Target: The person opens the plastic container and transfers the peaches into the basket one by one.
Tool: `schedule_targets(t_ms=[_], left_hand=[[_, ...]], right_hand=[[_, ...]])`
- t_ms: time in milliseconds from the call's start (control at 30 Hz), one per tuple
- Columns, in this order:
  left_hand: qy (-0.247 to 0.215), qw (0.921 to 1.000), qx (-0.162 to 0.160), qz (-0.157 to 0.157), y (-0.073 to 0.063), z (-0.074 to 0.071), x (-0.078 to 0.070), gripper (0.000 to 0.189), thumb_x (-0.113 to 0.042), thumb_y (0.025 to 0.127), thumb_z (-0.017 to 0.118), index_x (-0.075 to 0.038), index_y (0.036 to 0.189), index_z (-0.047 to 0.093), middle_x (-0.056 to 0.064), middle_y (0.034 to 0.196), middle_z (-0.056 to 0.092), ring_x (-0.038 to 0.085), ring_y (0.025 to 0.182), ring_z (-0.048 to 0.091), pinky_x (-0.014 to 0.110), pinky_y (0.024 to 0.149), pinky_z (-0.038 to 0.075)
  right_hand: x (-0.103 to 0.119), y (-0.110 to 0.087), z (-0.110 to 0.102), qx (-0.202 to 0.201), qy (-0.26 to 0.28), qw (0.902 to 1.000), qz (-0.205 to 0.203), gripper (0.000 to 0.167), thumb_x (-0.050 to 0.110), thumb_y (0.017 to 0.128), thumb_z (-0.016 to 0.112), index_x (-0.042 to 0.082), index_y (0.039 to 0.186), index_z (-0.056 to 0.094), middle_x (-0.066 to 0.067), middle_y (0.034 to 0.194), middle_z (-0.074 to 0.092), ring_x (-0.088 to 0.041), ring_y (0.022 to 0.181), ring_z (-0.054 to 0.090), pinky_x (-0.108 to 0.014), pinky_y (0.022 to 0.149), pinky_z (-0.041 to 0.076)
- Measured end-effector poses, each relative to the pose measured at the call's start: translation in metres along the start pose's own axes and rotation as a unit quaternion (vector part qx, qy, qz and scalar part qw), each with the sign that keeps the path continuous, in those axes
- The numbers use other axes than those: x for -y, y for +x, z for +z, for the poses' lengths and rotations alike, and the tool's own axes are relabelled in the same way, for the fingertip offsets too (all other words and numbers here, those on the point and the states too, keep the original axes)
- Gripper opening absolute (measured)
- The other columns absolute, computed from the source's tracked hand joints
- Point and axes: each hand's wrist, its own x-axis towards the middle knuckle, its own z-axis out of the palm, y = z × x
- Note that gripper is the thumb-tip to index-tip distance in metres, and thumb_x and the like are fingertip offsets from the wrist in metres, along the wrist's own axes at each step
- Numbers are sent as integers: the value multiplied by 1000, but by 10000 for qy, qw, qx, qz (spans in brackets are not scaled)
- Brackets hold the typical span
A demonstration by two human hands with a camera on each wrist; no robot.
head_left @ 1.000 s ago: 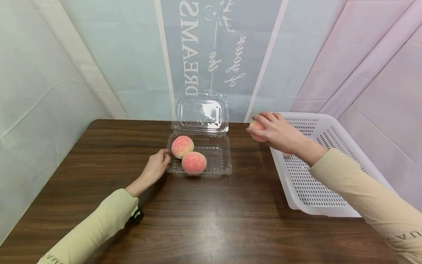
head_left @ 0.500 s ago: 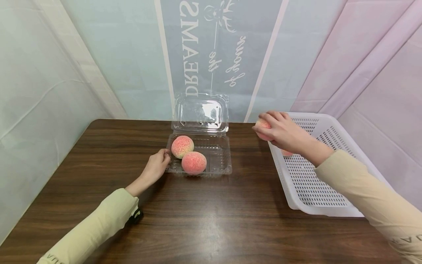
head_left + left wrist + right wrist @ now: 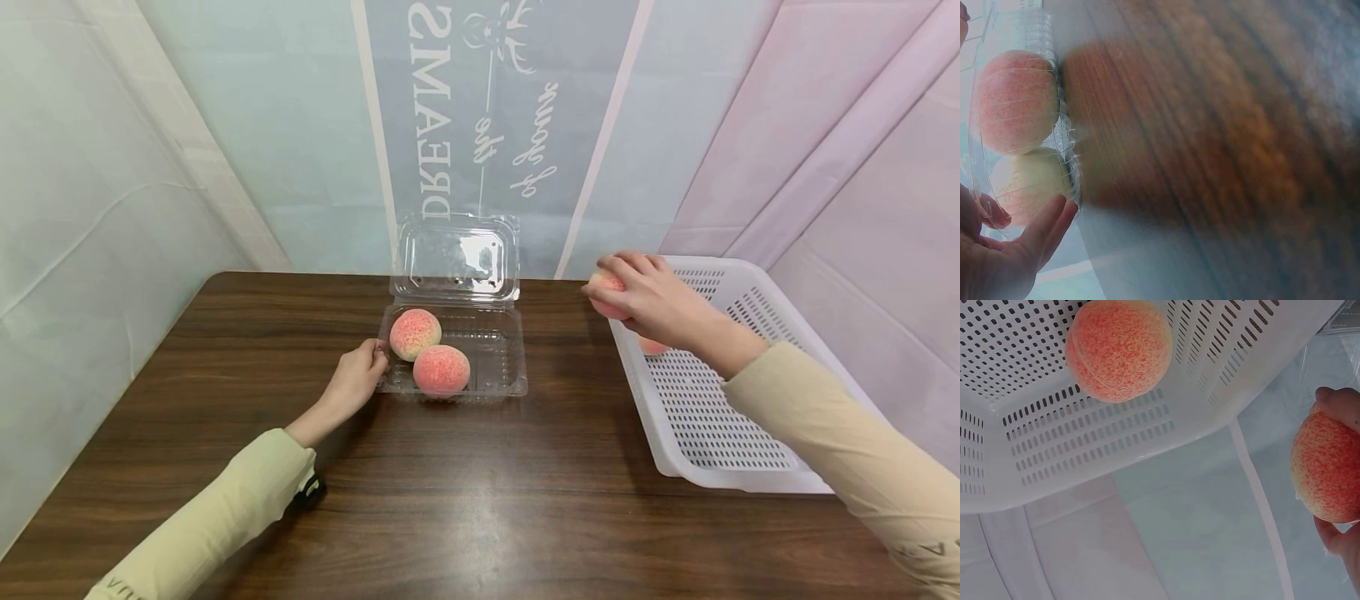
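Observation:
In the head view my left hand [image 3: 355, 375] grips the left edge of a clear plastic clamshell container [image 3: 498, 350], its lid [image 3: 456, 258] raised at the back. Two pink-and-yellow peaches lie inside: a rear peach [image 3: 415, 334] and a front peach [image 3: 442, 371]. Seen from the left wrist, the fingertips [image 3: 1054, 215] touch the container's ribbed side, close to a peach [image 3: 1019, 103]. My right hand [image 3: 648, 304] holds another peach [image 3: 607, 293] above the far left corner of a white slotted basket [image 3: 667, 450]. One more peach [image 3: 1119, 350] sits in the basket, partly covered by the hand in the head view.
The dark wooden table [image 3: 450, 500] carries both containers, with a stretch of tabletop between them. A printed cloth [image 3: 491, 125] hangs behind the table's back edge. Pale fabric walls stand at both sides, and the basket's right side lies near one.
My right hand has shifted slightly to the right with its peach, further over the basket's rim. The peach in the basket shows a little more. The left hand stays put on the container.

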Motion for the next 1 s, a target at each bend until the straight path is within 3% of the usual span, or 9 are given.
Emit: schedule_targets(t_ms=[500,767,1000], left_hand=[[-30,10000,-8,2,0,0,1,32,-5,91,36,14,114,49,20,89,61,25,74,61,29,57,47],[-85,9999,2,-58,1,1,1,31,-5,92,36,13,114,49,19,88,61,24,74,61,29,58,47],[-106,9999,1,-52,1,1,0,32,-5,92,36,14,115,49,19,88,60,24,74,61,29,57,46]], right_hand=[[-6,-6,1,-152,61,9999,-10,52,-8,63,65,17,106,52,-18,109,48,-39,101,44,-55,72,39],[-9,-8,3,-378,1,9993,-49,24,6,80,60,15,101,52,-17,104,49,-39,98,45,-53,71,40],[-11,-11,1,-239,-10,9997,80,38,-4,70,62,16,99,51,-17,104,49,-38,100,44,-54,72,39]])
